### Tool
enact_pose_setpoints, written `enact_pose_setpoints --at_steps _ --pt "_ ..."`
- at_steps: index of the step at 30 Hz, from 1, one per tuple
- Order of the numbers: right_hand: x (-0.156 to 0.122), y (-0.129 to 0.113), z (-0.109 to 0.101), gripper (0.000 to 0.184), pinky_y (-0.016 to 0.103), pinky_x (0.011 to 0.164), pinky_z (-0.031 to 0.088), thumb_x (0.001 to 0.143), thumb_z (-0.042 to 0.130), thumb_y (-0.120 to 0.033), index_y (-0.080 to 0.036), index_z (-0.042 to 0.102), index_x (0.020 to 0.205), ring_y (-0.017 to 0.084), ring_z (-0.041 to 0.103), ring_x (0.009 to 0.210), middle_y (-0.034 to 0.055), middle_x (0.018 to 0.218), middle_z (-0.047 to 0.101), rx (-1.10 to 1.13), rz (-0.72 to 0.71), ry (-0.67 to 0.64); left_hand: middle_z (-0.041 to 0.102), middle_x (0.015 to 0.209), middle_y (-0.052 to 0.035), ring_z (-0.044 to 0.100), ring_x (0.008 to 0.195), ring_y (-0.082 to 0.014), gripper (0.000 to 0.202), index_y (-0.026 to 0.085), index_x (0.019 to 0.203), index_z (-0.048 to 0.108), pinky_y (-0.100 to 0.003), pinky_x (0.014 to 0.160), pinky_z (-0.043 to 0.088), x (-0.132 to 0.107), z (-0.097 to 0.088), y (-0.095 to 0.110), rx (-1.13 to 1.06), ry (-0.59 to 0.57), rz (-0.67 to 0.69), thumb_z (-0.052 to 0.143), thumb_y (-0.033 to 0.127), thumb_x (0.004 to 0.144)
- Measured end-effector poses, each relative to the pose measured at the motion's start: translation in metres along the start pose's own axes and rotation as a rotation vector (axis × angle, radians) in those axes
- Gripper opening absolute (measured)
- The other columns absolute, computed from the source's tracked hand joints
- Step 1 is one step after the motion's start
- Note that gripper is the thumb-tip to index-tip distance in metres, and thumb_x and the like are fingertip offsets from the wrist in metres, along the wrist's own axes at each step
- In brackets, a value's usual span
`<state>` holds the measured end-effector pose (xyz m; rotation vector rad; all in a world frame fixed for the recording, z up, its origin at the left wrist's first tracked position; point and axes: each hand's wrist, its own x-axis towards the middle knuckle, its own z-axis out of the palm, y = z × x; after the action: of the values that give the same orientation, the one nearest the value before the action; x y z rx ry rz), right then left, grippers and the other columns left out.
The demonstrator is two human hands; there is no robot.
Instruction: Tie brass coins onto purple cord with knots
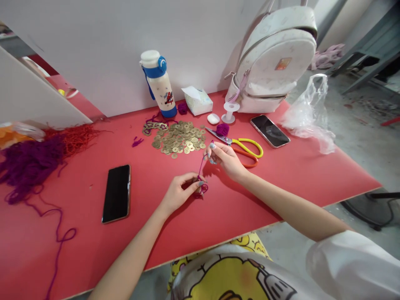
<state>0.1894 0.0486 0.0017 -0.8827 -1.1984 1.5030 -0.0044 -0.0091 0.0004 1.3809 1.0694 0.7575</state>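
Observation:
My left hand [183,189] is closed, pinching a looped bundle of purple yarn [203,189] over the red table. Further right and slightly higher, my right hand [225,158] pinches the same yarn, and a strand runs taut between the two hands. Just behind the right hand lie scissors [246,146] with one yellow and one orange handle. A small purple yarn ball [223,129] rests by the blades. Beyond my hands is a spread of brass-coloured coins with holes [179,137]. Whether a coin sits inside the left hand's bundle is hidden by the fingers.
A black-screened phone [116,193] lies left, another phone [270,131] right. Along the wall stand a bottle [159,85], a tissue pack [199,102], a white spool [230,113] and a white backpack [275,62]. Purple yarn [31,160] heaps at far left; a plastic bag [311,116] sits right.

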Motion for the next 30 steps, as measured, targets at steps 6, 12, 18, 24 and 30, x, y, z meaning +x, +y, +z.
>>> enact_pose_setpoints --at_steps 6,12,18,24,30 --pt "-0.001 0.0 0.001 0.031 0.023 0.06 0.044 0.092 0.056 -0.05 -0.02 0.061 0.083 0.012 0.052 0.065 0.0021 0.078 0.065 0.084 0.029 -0.026 0.073 0.075 -0.007 0.07 0.068 -0.0182 0.027 0.015 0.086 0.073 -0.028 0.068 0.059 0.002 -0.001 0.002 -0.002 0.041 0.017 0.063 0.04 0.088" --pt "-0.004 -0.001 0.006 0.039 0.026 0.068 0.053 0.089 0.061 -0.042 -0.028 0.05 0.124 0.016 0.064 0.091 0.0081 0.128 0.06 0.031 0.031 -0.145 0.07 0.07 -0.0064 0.068 0.065 -0.0175 0.037 0.014 0.086 0.073 -0.029 0.067 0.059 0.006 -0.003 0.005 -0.098 0.127 0.001 0.066 0.05 0.084" --pt "-0.012 0.004 0.01 0.027 0.024 0.063 0.044 0.084 0.069 -0.042 -0.02 0.058 0.095 0.012 0.057 0.071 0.0024 0.09 0.065 -0.511 -0.076 -0.244 0.068 0.068 -0.0043 0.065 0.063 -0.016 0.04 0.015 0.077 0.069 -0.026 0.063 0.056 0.007 -0.004 0.007 -0.071 0.179 0.038 0.064 0.054 0.084" --pt "-0.015 0.008 0.014 0.009 0.023 0.063 0.037 0.085 0.068 -0.027 -0.019 0.067 0.086 0.012 0.056 0.07 0.0012 0.083 0.067 -0.807 -0.113 -0.31 0.064 0.066 -0.0018 0.063 0.059 -0.0141 0.04 0.016 0.08 0.069 -0.023 0.057 0.053 0.005 -0.004 0.005 -0.004 0.233 0.047 0.056 0.053 0.09" --pt "-0.011 0.006 0.012 0.005 0.025 0.07 0.044 0.085 0.063 -0.017 -0.017 0.069 0.086 0.013 0.06 0.073 0.0024 0.084 0.068 -0.668 -0.094 -0.327 0.058 0.059 0.0002 0.058 0.053 -0.0118 0.037 0.016 0.083 0.073 -0.021 0.053 0.049 0.005 -0.005 0.006 0.008 0.316 0.092 0.057 0.049 0.092"
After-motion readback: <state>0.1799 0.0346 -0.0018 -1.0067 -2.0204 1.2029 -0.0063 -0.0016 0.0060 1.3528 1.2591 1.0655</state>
